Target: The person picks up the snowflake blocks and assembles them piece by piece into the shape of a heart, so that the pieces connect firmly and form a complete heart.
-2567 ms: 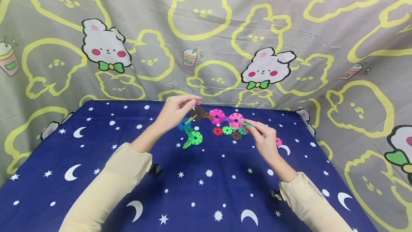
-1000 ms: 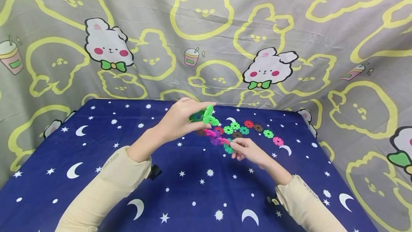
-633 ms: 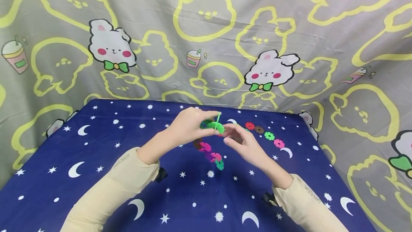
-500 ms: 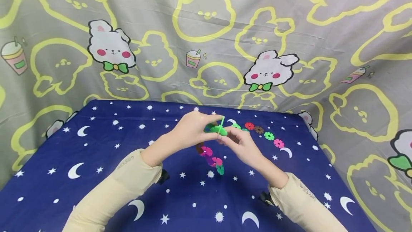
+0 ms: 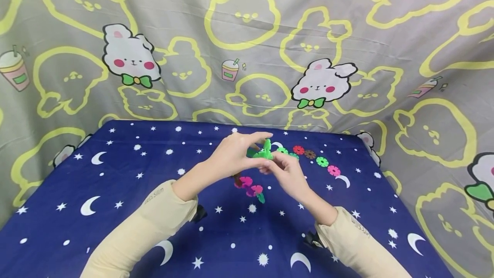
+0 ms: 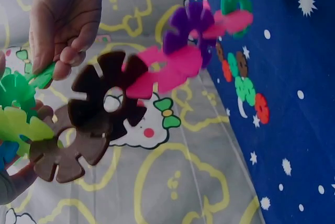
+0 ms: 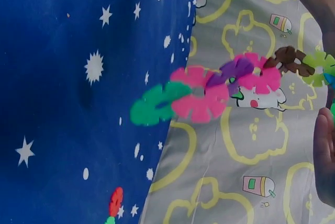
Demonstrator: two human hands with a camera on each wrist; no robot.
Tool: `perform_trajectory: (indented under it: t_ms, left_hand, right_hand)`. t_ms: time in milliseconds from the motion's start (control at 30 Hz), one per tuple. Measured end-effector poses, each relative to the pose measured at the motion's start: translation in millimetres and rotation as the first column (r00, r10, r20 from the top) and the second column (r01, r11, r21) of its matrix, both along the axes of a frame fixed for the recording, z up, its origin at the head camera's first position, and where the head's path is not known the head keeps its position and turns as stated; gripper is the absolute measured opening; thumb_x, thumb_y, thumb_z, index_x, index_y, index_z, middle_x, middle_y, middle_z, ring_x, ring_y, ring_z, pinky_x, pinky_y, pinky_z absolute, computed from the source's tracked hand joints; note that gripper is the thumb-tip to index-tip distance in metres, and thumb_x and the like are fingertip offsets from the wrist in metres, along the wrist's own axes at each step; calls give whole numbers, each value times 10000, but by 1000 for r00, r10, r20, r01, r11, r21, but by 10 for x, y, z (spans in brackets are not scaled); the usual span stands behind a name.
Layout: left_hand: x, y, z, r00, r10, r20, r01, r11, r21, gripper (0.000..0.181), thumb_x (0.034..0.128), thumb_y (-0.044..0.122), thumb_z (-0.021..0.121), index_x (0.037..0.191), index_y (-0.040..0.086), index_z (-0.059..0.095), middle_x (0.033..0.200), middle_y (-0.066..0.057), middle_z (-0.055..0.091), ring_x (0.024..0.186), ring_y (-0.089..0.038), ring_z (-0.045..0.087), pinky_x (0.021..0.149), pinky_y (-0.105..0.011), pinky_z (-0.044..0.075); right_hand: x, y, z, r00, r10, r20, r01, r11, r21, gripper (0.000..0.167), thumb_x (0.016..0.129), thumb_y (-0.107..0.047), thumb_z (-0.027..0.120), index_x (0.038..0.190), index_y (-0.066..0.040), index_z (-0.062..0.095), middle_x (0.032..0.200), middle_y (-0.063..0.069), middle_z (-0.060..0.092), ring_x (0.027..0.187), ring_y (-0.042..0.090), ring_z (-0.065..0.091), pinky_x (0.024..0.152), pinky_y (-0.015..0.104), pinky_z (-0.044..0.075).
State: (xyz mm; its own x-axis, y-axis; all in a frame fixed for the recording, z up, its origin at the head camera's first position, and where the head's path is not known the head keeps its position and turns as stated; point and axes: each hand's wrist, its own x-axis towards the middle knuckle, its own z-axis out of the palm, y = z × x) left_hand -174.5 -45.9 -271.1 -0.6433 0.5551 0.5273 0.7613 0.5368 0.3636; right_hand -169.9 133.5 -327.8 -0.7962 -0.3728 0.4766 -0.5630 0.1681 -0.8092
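A chain of interlocking snowflake discs (image 5: 245, 181) hangs below both hands, clear of the table. In the left wrist view its brown disc (image 6: 68, 145), purple disc (image 6: 189, 34) and several others are slotted edge to edge, ending in a teal disc (image 7: 159, 103) in the right wrist view. My left hand (image 5: 233, 151) holds the upper part, its thumb beneath the bright green discs (image 5: 265, 151) and its index finger stretched above. My right hand (image 5: 287, 170) pinches one bright green disc at its edge. The fingers partly hide how these green discs join.
Loose snowflake discs lie at the back right of the dark blue star-printed cloth (image 5: 239, 235), among them red (image 5: 298, 150), brown (image 5: 310, 154), green (image 5: 322, 161) and pink (image 5: 333, 170). A patterned curtain (image 5: 258, 59) stands right behind the table.
My right hand has let go of the chain's teal end, which now hangs down, and moved up to the bright green discs. My left hand has lifted these and shifted right.
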Motion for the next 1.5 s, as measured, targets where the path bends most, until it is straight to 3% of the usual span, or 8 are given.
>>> perform_trajectory:
  t_ms: [267,367,600,833,967,1233,1367,1500]
  left_hand:
    - [-77,-45,-62,997,-64,49,59,994,96,482,747,258,751,1153,34,621,877,-62,703,708,-113,667,773,-379,462]
    - [-97,-94,-52,993,-53,110,38,991,129,486,733,255,763,1137,29,615,866,-84,701,726,-151,679,687,-270,498]
    - [-122,-204,-41,980,-16,197,-9,992,126,409,715,282,775,1046,73,657,878,-50,698,738,-137,674,640,-226,513]
    - [-146,-246,-88,971,-23,237,-1,995,103,426,728,299,760,1075,75,653,915,-55,695,757,-134,669,655,-235,514]
    - [-149,-229,-103,970,-39,240,17,996,91,422,732,299,757,1075,76,655,924,-56,695,749,-121,663,659,-222,510]
    - [-147,-223,-105,968,-46,248,29,997,73,425,727,300,762,1075,80,659,949,-59,695,782,-174,666,654,-218,507]
    - [-154,-220,-107,966,-37,255,22,998,62,423,724,303,765,1078,96,662,956,-45,694,797,-158,665,674,-220,511]
    - [-162,-227,-108,966,-52,254,32,996,81,432,731,290,762,1098,89,656,948,-52,694,783,-128,665,694,-233,516]
  right_hand:
    - [-51,14,-62,998,54,27,-55,997,47,162,919,-25,502,985,81,605,824,210,655,744,92,642,691,284,530]
    - [-183,110,-125,995,67,71,-72,994,81,212,931,-44,488,1081,78,574,856,218,652,764,123,645,692,303,527]
    - [-704,621,-457,978,-134,160,98,971,217,326,949,-89,468,1213,102,475,1044,276,609,896,165,614,762,334,500]
    - [-996,901,-792,964,-191,185,62,838,542,395,919,-47,488,1265,125,406,1198,308,511,1077,419,517,894,490,416]
    - [-1073,868,-900,977,-176,125,48,743,668,415,861,-24,560,1240,107,449,1165,279,537,1043,398,537,873,482,424]
    - [-1136,724,-996,977,-208,38,106,637,763,383,721,5,705,1072,86,573,860,171,583,820,280,530,772,425,437]
    - [-1084,707,-980,965,-247,88,102,662,742,285,720,-4,719,949,56,560,755,97,544,716,206,495,695,361,431]
    - [-996,696,-902,969,-204,138,71,767,638,226,757,40,671,902,16,499,725,98,588,622,177,549,586,303,460]
